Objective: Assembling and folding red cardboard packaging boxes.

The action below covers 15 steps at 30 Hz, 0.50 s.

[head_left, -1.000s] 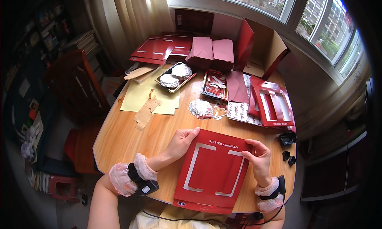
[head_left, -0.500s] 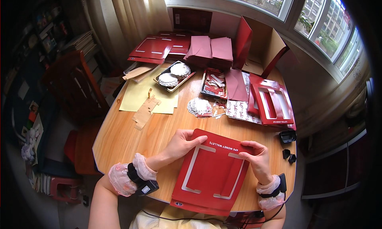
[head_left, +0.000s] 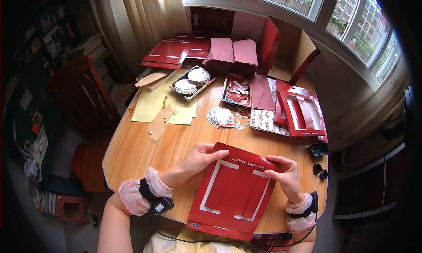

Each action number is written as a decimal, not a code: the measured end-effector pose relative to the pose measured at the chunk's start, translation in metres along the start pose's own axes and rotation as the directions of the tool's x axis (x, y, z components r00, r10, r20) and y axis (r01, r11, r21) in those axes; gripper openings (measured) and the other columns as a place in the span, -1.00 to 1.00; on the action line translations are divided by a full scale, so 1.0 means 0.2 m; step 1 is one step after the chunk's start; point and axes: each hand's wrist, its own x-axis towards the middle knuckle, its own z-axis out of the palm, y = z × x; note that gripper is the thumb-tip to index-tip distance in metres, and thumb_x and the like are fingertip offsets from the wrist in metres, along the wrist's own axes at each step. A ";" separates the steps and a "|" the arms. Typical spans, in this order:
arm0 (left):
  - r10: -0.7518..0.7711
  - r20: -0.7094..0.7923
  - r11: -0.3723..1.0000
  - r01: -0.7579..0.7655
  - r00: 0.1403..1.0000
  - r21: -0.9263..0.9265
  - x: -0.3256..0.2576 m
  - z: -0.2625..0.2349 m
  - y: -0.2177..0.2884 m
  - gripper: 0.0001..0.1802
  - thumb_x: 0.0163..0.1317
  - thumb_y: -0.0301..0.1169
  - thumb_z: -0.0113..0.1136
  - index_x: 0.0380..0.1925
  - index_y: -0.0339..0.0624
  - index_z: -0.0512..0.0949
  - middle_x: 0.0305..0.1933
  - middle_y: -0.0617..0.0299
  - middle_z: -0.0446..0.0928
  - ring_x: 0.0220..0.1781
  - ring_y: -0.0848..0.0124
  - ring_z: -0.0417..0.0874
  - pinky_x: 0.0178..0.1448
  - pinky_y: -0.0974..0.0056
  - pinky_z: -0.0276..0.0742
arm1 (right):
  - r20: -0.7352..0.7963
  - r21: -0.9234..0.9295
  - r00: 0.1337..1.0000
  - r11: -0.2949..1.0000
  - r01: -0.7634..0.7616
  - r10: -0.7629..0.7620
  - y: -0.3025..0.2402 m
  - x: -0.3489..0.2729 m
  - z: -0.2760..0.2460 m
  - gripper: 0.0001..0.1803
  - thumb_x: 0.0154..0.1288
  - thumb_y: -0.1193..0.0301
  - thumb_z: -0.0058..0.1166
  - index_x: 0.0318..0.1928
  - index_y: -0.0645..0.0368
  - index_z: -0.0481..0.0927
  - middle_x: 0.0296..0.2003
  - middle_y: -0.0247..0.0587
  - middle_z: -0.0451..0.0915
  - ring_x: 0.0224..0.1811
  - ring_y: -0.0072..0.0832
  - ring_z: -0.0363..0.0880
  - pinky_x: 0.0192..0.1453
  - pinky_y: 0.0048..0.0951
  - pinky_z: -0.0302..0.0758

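A flat red cardboard sleeve [head_left: 235,185] with white-edged cut-out slots lies tilted over the table's near edge, its printed band at the far end. My left hand [head_left: 203,157] pinches the far left corner, thumb on top and fingers behind. At the far right corner, my right hand [head_left: 285,173] grips the card the same way, the thumb resting close to a slot. The fingertips underneath are hidden by the card.
Beyond the sleeve sit a pile of white scalloped labels [head_left: 220,117], a black tray of red-and-white strips [head_left: 236,91] and a tray of round labels [head_left: 192,83]. Pink envelopes [head_left: 233,53] stand behind. Finished-looking red sleeves [head_left: 303,110] and an open carton [head_left: 290,51] are at right.
Both hands keep their hold on the red sleeve. Its near end has shifted very slightly; otherwise the scene looks the same.
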 end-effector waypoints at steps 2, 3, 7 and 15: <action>-0.010 0.006 1.000 0.010 1.000 -0.016 0.00 0.00 0.00 -0.74 0.35 -0.30 0.27 -0.15 -0.28 0.69 -0.24 0.26 0.71 -0.29 0.58 0.68 -0.21 0.45 0.63 | 0.023 -0.014 0.999 1.000 -0.027 0.027 -0.02 0.00 0.00 -0.55 0.10 0.68 0.35 0.05 0.42 0.59 -0.07 -0.12 0.67 -0.05 -0.51 0.64 0.10 -0.52 0.59; -0.010 0.005 1.000 0.010 1.000 -0.025 0.00 0.00 0.00 -0.75 0.35 -0.30 0.26 -0.15 -0.27 0.68 -0.23 0.27 0.71 -0.29 0.58 0.69 -0.21 0.45 0.63 | 0.023 -0.014 0.999 1.000 -0.027 0.027 -0.02 0.00 0.00 -0.55 0.10 0.68 0.35 0.05 0.42 0.59 -0.07 -0.12 0.67 -0.05 -0.51 0.64 0.10 -0.52 0.59; 0.024 0.007 1.000 -0.024 1.000 -0.012 0.00 -0.01 0.00 -0.77 0.36 -0.32 0.25 -0.14 -0.25 0.68 -0.22 0.28 0.71 -0.27 0.59 0.68 -0.19 0.44 0.63 | 0.096 -0.057 0.995 0.998 0.036 -0.030 0.01 0.00 -0.01 -0.57 0.10 0.65 0.36 0.03 0.40 0.61 -0.10 -0.18 0.67 -0.07 -0.54 0.62 0.10 -0.53 0.57; 0.080 0.004 0.997 -0.080 0.997 -0.016 0.00 -0.01 0.00 -0.79 0.36 -0.35 0.26 -0.16 -0.27 0.68 -0.24 0.28 0.71 -0.27 0.60 0.67 -0.20 0.45 0.62 | 0.122 -0.268 0.983 0.950 0.163 -0.135 0.00 -0.01 0.01 -0.56 0.06 0.63 0.40 0.00 0.36 0.63 -0.15 -0.23 0.66 -0.08 -0.56 0.61 0.09 -0.53 0.54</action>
